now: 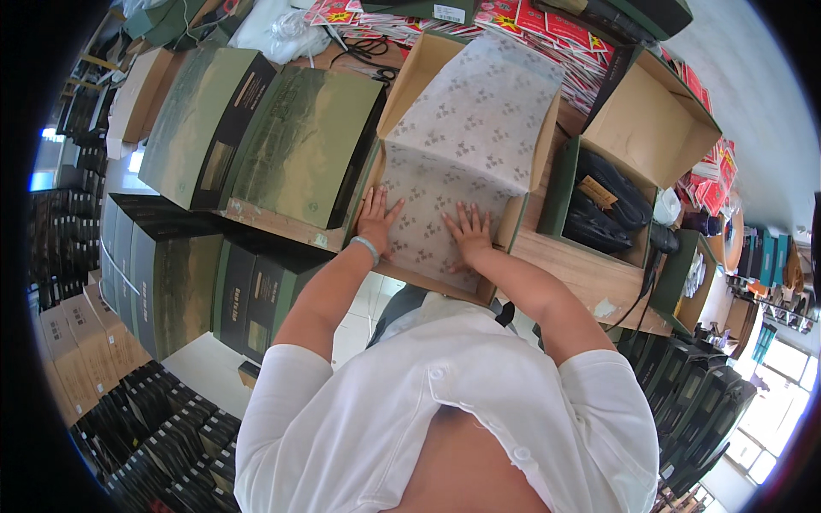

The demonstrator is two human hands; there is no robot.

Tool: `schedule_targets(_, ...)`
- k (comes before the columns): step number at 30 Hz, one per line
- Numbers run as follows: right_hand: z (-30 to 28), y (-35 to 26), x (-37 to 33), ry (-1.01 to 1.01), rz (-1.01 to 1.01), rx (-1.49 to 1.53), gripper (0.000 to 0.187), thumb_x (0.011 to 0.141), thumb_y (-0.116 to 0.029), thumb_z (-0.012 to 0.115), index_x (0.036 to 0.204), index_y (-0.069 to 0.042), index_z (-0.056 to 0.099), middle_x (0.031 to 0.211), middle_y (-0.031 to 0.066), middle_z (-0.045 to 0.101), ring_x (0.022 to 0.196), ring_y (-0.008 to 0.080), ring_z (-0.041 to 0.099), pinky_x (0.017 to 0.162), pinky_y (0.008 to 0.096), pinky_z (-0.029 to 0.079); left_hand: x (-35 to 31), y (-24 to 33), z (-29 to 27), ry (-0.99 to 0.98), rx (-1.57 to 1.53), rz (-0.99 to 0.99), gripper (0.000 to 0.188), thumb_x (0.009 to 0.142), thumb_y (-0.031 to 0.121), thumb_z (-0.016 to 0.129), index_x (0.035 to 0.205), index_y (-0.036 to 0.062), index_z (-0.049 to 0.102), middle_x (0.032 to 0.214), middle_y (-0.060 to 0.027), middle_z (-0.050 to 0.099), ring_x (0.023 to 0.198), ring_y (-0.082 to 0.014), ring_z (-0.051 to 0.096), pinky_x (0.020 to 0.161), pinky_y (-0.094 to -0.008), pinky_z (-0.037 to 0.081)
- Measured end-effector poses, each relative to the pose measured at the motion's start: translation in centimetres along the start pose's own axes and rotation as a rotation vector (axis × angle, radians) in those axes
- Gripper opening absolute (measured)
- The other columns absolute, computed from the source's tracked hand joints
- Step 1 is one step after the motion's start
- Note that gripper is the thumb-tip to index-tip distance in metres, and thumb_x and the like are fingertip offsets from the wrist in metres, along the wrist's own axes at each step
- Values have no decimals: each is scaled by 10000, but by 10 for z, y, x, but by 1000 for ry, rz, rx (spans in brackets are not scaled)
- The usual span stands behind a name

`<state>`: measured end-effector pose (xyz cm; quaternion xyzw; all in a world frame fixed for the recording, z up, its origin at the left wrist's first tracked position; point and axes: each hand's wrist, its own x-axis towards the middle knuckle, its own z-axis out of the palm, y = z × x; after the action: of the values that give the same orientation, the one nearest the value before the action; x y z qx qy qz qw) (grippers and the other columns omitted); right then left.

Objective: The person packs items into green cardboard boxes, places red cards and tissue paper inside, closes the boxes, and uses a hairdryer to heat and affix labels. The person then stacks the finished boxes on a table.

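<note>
An open cardboard shoe box (416, 73) lies in front of me at the table's near edge. Patterned tissue paper (487, 111) lines it, spreading over the bottom and up across the raised lid side. My left hand (376, 221) rests on the paper at the box's left side, fingers stretched out. On the right part of the paper lies my right hand (469, 239), its fingers spread flat. Neither hand holds anything. What lies under the paper is hidden.
To the right, another open box (558, 184) holds black shoes (611, 201) with a tan tag. Closed green boxes (310, 141) stand on the left. Red printed cards (547, 30) and black scissors (369, 50) lie at the back. Stacked boxes (167, 282) fill the lower left.
</note>
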<state>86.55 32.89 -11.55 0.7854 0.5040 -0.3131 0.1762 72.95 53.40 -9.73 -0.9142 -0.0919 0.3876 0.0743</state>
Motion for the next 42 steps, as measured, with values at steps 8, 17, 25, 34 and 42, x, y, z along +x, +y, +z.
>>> schedule_targets(8,-18,-3,-31,281,38,307,1164,712,-438,792,1546,-194,17,1583,223,14,1450,440,71,1159,566,108,-1,3,-20,-109,51,-13,1450,565,747,740,1514,170,-192,1569,-294,-2,1434,-450,-169,1102,-579,-178)
schedule_targets(17,-2,206,-160,998,447,421,692,776,-119,733,1385,-55,411,1426,188,424,1336,391,364,1129,466,293,-71,14,-28,815,-486,-175,1018,751,450,745,1518,100,174,1417,-282,347,1325,-425,302,1069,-548,234)
schedule_targets(25,14,302,-161,283,477,231,981,633,-329,872,1439,-114,356,1434,106,423,1365,292,361,1125,411,299,-80,62,45,908,-814,-640,785,851,264,660,1446,-50,254,1196,-279,491,1059,-431,490,936,-485,401)
schedule_targets(34,25,306,-188,631,347,309,766,562,-371,884,1179,-75,541,1175,99,560,1172,294,491,1027,408,371,-54,124,7,856,-875,-667,794,857,265,644,1447,-59,222,1231,-325,461,1109,-488,453,993,-526,373)
schedule_targets(42,-17,270,-233,1101,290,421,711,563,-335,887,1121,-48,553,1073,99,555,1069,323,503,932,435,396,-56,127,3,856,-880,-681,779,855,283,640,1435,-61,250,1202,-305,478,1067,-460,473,950,-503,397)
